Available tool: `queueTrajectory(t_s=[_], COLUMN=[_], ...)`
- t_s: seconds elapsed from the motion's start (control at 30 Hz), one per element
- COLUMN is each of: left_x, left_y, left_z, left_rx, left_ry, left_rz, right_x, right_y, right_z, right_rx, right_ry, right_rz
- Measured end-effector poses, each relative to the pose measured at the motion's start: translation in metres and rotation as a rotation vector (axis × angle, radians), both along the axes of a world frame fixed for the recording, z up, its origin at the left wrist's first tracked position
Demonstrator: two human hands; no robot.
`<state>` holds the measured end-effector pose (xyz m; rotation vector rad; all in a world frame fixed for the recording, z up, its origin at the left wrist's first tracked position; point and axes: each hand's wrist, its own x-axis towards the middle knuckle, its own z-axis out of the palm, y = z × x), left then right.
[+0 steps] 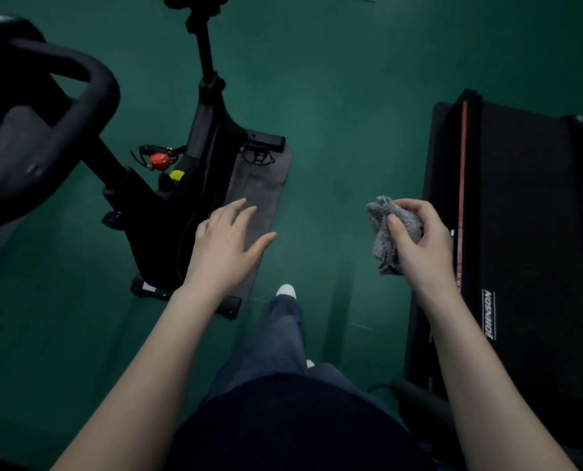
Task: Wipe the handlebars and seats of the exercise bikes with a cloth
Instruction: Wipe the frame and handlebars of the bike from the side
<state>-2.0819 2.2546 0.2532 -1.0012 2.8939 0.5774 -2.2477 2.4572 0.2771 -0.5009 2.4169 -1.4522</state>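
A black exercise bike [184, 205] stands on the green floor at the left. Its curved black handlebar [89, 86] looms close at the upper left. The seat post [205, 52] rises toward the top edge, where the seat is mostly cut off. My right hand [419, 239] grips a crumpled grey cloth [383, 232] in the air, right of the bike. My left hand [225, 243] hovers with fingers spread and holds nothing, above the bike's rear base. Neither hand touches the bike.
A grey mat [262, 195] lies under the bike. A black treadmill [521, 232] with a red side stripe fills the right side. My legs and a white shoe [286, 290] stand on the green floor [344, 130] between the two machines.
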Motion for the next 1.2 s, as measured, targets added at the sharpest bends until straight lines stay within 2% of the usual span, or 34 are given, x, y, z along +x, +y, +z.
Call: queueTrajectory(t_s=[0.27,0.5,0.73,1.2], left_x=[-0.067,-0.083,-0.109,-0.239], left_y=[-0.063,-0.093,-0.108,-0.108], left_z=[0.006,0.007,0.003,0.015], left_rx=[-0.002,-0.009,-0.013,-0.067], left_ry=[0.022,0.025,0.022,0.057], left_rz=[0.012,0.124,0.297,0.783], right_x=[-0.069,-0.104,-0.156,-0.319], right_y=[-0.086,-0.150,-0.210,-0.301], right_z=[0.006,0.007,0.000,0.013], right_rx=[-0.012,-0.003,-0.012,-0.043], right_ry=[0.041,0.049,0.033,-0.005], right_rz=[0.070,0.221,0.422,0.800])
